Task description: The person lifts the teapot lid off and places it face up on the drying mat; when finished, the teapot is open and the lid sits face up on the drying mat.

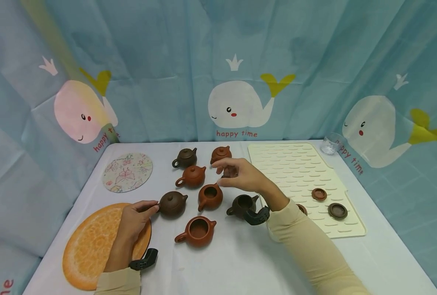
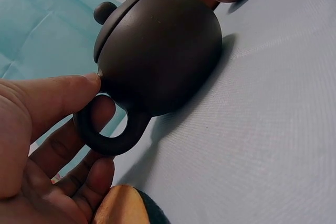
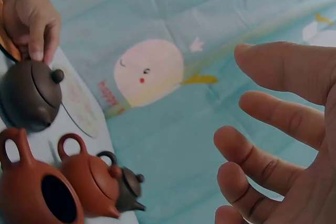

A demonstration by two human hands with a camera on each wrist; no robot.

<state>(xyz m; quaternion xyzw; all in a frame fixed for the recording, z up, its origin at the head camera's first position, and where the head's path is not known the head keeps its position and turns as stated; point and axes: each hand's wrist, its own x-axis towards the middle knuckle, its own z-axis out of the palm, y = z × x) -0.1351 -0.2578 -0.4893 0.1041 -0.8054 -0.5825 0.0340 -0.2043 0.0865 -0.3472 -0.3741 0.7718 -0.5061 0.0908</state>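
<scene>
My left hand [image 1: 134, 219] pinches the looped handle of a lidded dark brown teapot [image 1: 172, 205] between thumb and fingers. In the left wrist view that teapot [image 2: 163, 51] is tilted in the picture, its round knob at the upper left. My right hand [image 1: 243, 175] is held over the back of the group, its fingers spread and loosely bent; the right wrist view shows nothing between those fingers [image 3: 273, 169]. Below it stands a lidless reddish teapot [image 1: 215, 201]. A dark brown object [image 1: 230, 171] is partly hidden behind the right hand.
Lidded reddish teapots [image 1: 194, 176] and a small dark one [image 1: 186, 157] stand behind. Nearer are a lidless reddish teapot [image 1: 201, 242] and a lidless dark one [image 1: 237, 209]. Several lids [image 1: 338, 211] lie on the cream mat [image 1: 288, 172]. An orange-slice mat [image 1: 93, 246] lies left; a glass [image 1: 331, 144], back right.
</scene>
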